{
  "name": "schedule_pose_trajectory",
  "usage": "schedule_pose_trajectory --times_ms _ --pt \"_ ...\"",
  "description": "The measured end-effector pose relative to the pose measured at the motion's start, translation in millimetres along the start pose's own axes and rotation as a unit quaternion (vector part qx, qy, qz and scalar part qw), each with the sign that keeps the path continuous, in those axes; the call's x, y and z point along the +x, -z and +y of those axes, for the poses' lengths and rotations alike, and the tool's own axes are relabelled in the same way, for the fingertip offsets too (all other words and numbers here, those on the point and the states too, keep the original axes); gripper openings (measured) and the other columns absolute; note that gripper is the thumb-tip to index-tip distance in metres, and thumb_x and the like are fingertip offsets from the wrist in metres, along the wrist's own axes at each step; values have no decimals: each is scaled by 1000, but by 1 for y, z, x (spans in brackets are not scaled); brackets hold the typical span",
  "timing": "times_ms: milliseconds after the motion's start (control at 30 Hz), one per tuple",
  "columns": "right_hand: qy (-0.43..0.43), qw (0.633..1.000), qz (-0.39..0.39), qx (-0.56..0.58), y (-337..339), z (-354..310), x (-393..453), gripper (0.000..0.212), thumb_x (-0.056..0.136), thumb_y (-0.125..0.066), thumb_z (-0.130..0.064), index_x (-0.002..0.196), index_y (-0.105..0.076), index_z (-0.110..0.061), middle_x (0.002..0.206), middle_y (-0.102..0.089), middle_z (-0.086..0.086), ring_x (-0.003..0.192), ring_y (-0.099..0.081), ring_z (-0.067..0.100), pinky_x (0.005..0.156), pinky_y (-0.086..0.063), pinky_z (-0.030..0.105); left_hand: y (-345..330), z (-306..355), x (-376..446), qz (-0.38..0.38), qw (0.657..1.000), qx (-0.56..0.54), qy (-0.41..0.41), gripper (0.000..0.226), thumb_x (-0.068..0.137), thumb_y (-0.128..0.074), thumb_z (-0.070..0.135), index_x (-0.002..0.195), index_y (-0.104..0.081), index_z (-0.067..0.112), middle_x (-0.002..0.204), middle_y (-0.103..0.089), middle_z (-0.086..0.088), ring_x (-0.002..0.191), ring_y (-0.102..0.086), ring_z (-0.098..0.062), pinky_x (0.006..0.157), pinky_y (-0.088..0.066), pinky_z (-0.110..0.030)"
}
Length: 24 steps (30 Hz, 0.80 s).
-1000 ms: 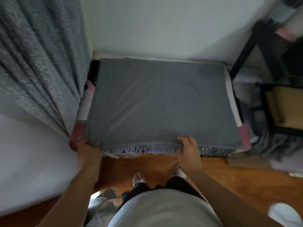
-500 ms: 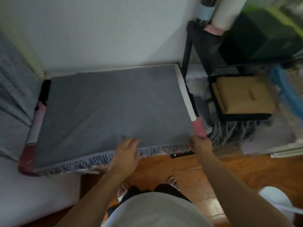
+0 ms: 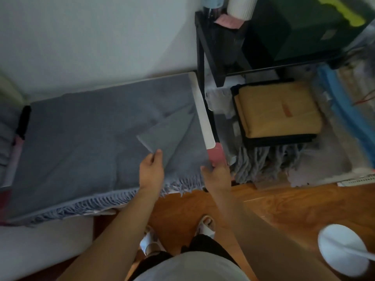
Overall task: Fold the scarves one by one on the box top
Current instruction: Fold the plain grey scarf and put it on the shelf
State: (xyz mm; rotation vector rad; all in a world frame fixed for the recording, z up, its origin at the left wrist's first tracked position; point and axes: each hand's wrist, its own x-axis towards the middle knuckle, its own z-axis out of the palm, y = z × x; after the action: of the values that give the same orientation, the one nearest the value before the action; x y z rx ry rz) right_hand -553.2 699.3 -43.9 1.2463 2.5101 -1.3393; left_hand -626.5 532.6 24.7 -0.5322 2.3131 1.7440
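Grey fringed scarf (image 3: 81,151) lies spread across the white box top (image 3: 204,116), long axis left-right; left hand (image 3: 151,171) pinches its raised folded corner, right hand (image 3: 218,175) grips its right edge.

No text, brand, number or sign can be read anywhere here. The tan folded bundle (image 3: 280,112) on the rack's lower shelf carries a small orange tag (image 3: 285,109), but whatever is printed on it is too blurred to make out. A pale patch on the dark green box (image 3: 300,31) above that bundle is just as unreadable.
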Motion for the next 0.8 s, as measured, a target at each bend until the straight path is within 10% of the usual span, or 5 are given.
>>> schedule_pose_trajectory --times_ms 133,300,433,533,800 --pt "-71 995 -8 -65 -21 0 14 44 74 -59 -54 82 -72 -13 97 -68 9 90 -65 29 80 -57 39 18 24 -18 10 997 -55 -55 24 104 -52 26 85 -67 25 88 -69 14 82 -63 8 75 -47 -9" --pt "-122 992 -35 -8 -4 11 5 35 83 -65 -45 86 -66 -10 95 -66 10 78 -64 28 69 -55 34 5 17 -20 -62 978 89 -177 21 105 -50 28 111 -68 18 104 -66 3 96 -59 -3 94 -49 -34" --pt "-102 992 -69 12 8 9 1 21 89 -63 -30 76 -60 -14 75 -62 6 70 -60 25 60 -43 29 -36 -24 -30 -264 807 458 -265 60 104 -44 37 159 -19 34 167 -15 -4 154 -11 -26 124 -19 -46" --pt "-124 984 -37 126 19 4 -14 13 96 -59 -24 93 -61 -11 82 -63 4 84 -63 26 73 -48 33 -43 -51 -45 -341 700 582 -235 80 100 -50 41 158 6 40 165 25 0 150 27 -29 125 5 -52" --pt "240 966 18 -97 0 -59 -17 29 97 -55 -22 126 -58 -16 128 -52 7 120 -48 24 102 -45 39 25 -57 -7 -140 825 485 -253 60 100 -36 52 157 -29 33 167 -18 -9 154 -11 -32 121 -24 -55"
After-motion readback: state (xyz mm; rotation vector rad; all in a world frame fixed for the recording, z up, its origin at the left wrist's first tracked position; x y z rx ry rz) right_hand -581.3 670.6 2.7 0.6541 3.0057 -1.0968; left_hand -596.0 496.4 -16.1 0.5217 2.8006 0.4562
